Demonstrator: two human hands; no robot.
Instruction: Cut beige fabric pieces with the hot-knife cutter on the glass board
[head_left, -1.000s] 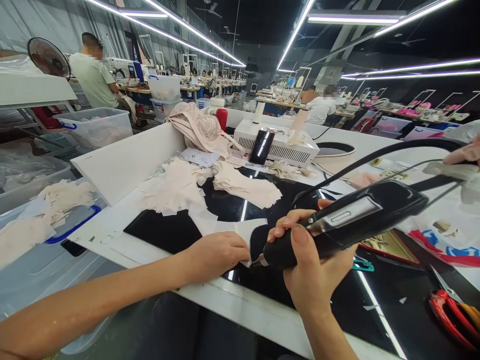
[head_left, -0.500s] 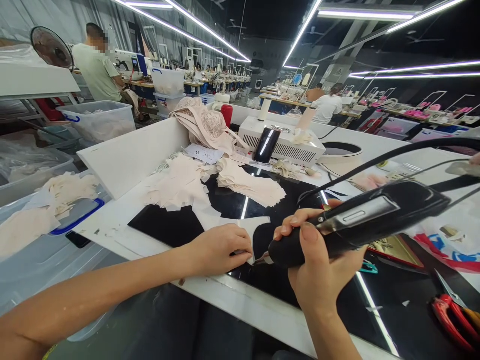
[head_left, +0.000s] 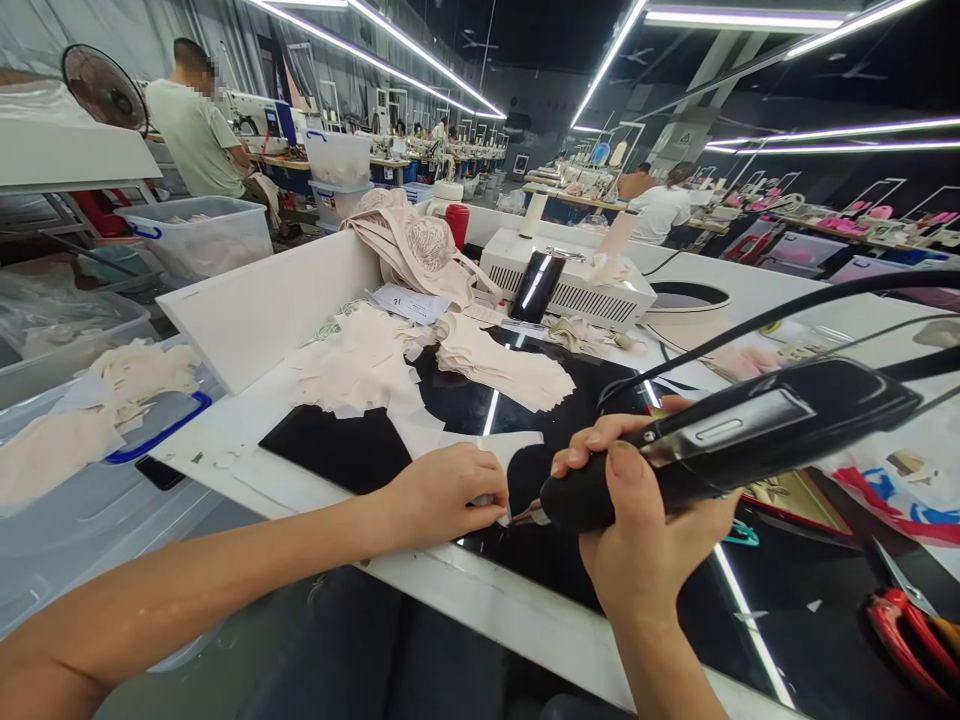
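In my right hand point(head_left: 637, 530) is a thick black corded hand tool point(head_left: 757, 440) with a silver plate on its side. Its narrow metal tip point(head_left: 532, 513) points left, at the edge of a pale fabric piece point(head_left: 491, 447). My left hand point(head_left: 450, 490) is closed on that piece, thumb and forefinger pinched just beside the tip. Whether the tip touches the cloth I cannot tell. The fabric lies on a glossy black panel point(head_left: 337, 440) near the table's front edge. Beyond it are a heap of cut beige pieces point(head_left: 352, 355) and a stack of beige pieces point(head_left: 499, 365).
Red-handled scissors point(head_left: 900, 630) lie at the right. A white vented box point(head_left: 570, 270), a black cylinder point(head_left: 537, 287) and lace bras point(head_left: 412, 240) stand or lie at the back. The tool's cable point(head_left: 780, 310) arches rightward. Plastic bins point(head_left: 199, 240) and a person point(head_left: 195, 130) are further left.
The tool and both hands have shifted very slightly to the right in view, along with the whole scene. Both grips look the same.
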